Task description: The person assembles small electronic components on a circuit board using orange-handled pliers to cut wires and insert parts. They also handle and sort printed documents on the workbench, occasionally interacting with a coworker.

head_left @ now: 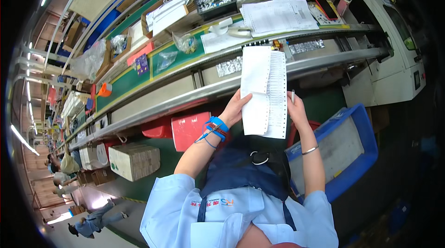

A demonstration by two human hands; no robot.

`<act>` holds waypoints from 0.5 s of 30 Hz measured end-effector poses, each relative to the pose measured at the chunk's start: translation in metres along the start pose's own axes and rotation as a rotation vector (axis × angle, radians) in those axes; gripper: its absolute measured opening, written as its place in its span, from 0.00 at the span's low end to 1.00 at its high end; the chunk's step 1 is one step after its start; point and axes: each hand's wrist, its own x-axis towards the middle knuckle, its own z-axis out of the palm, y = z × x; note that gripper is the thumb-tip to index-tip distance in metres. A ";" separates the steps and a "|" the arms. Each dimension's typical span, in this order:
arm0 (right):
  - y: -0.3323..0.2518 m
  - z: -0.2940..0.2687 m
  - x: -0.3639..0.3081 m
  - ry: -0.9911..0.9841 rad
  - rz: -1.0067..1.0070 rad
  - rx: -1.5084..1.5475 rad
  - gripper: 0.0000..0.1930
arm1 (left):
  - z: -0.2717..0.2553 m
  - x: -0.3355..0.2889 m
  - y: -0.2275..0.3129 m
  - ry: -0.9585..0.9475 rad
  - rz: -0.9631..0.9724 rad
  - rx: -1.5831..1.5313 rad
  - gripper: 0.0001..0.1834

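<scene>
In front of my chest, long printed sheets (278, 95) with punched holes along the edges hang upright, a blank folded flap lying over their left half. My left hand (235, 109) pinches them at the left edge, thumb on top of the paper. A blue band and a dark red bracelet circle that wrist. At the right edge of the sheets my right hand (296, 110) is closed around a slim pale pen (292, 95), its end sticking up. Whether these fingers also grip the paper is hidden.
Beyond the papers runs a green-topped bench (125, 88) with a metal rail. On it lie loose papers (278, 16), a phone (326, 9), an orange cup (105, 90) and a black parts bin (215, 2). A blue crate (366, 130) stands low right, a red bin (189, 130) low left.
</scene>
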 end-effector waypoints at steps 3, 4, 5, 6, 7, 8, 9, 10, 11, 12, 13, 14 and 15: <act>-0.023 0.016 0.038 -0.004 0.132 0.145 0.17 | -0.008 0.028 0.029 0.022 0.024 0.006 0.22; -0.028 0.015 0.070 -0.009 0.132 0.152 0.17 | -0.009 0.052 0.052 0.008 0.033 0.025 0.22; -0.034 0.013 0.103 -0.015 0.134 0.161 0.17 | -0.011 0.077 0.072 -0.005 0.042 0.044 0.21; -0.040 0.015 0.118 0.011 0.092 0.171 0.16 | -0.015 0.094 0.078 -0.040 0.062 -0.002 0.21; -0.052 0.014 0.133 -0.034 0.095 0.155 0.13 | -0.019 0.111 0.086 -0.040 0.073 0.017 0.21; -0.052 0.016 0.156 0.019 0.005 0.054 0.12 | -0.022 0.130 0.096 -0.040 0.083 0.036 0.21; -0.052 0.013 0.172 0.076 -0.068 -0.064 0.11 | -0.020 0.145 0.098 -0.042 0.082 0.036 0.20; -0.053 0.009 0.187 0.088 -0.037 -0.108 0.11 | -0.020 0.157 0.103 -0.055 0.041 0.028 0.20; -0.055 0.004 0.200 0.098 -0.005 -0.153 0.11 | -0.018 0.170 0.107 -0.046 0.021 0.019 0.21; -0.060 -0.001 0.216 0.104 0.016 -0.196 0.11 | -0.014 0.185 0.113 -0.039 0.012 0.013 0.22; -0.061 -0.006 0.233 0.098 -0.019 -0.196 0.11 | -0.011 0.201 0.118 -0.031 0.005 0.007 0.22; -0.061 -0.012 0.250 0.090 -0.053 -0.195 0.11 | -0.014 0.222 0.117 -0.046 0.016 0.004 0.23; -0.060 -0.016 0.267 0.079 -0.081 -0.188 0.11 | -0.014 0.240 0.117 -0.043 0.034 0.002 0.23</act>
